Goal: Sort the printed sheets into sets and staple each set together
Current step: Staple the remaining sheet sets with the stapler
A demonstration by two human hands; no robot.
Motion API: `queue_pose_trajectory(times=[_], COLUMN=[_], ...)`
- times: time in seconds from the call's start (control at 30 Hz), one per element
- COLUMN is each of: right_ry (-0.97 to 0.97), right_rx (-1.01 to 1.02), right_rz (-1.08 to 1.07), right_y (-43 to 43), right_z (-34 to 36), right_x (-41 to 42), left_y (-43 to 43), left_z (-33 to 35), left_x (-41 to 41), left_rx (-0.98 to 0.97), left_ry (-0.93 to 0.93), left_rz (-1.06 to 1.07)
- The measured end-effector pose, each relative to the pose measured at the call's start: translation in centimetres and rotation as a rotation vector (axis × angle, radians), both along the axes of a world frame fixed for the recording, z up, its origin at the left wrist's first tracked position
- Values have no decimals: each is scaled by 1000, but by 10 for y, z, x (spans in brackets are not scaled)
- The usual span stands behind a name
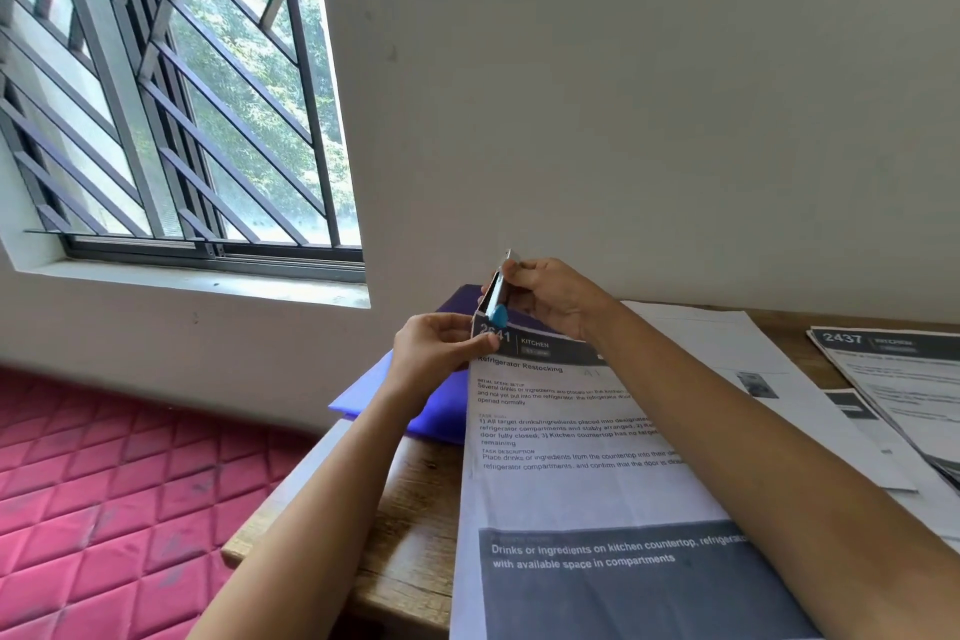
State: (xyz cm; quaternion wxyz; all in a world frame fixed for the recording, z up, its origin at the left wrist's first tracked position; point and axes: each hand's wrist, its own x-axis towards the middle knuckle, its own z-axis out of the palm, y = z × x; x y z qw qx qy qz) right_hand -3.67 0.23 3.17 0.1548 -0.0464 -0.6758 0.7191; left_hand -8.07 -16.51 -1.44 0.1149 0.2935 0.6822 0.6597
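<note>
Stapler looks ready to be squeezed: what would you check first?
1. The stapler sits at the top corner of the sheets: ok.
2. The left hand pinches that corner: ok.
3. The right hand grips the stapler: ok.
4. All sheets squared at the corner: cannot tell.
5. Staples loaded: cannot tell.

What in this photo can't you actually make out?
All from the head view:
- Stapler: mostly covered by the right hand; whether a staple is in cannot be told.
- Top sheet: the right forearm covers its line ends, the bottom edge cuts it off, and any sheets beneath are hidden.
- Its corner: under the left hand.
- 2437 stack: cut by the right edge, body text blurred.
- Purple folder: largely under paper.
</note>
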Motion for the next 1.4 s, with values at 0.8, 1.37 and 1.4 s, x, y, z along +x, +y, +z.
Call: queue_pose_trajectory(times=[0.8, 1.37, 1.4], right_ry=[-374, -317, -316], right_rx=[1290, 1298, 1295], right_rz=[-58, -45, -46], right_y=[48, 40, 40], right_z=[-16, -23, -23], right_x=[-40, -43, -43], left_y=[4, 5, 5], left_z=[-2, -4, -5], left_x=[-8, -6, -6], left_rx=[-50, -34, -30], left_ry=[-235, -182, -179], left_rz=[106, 133, 130])
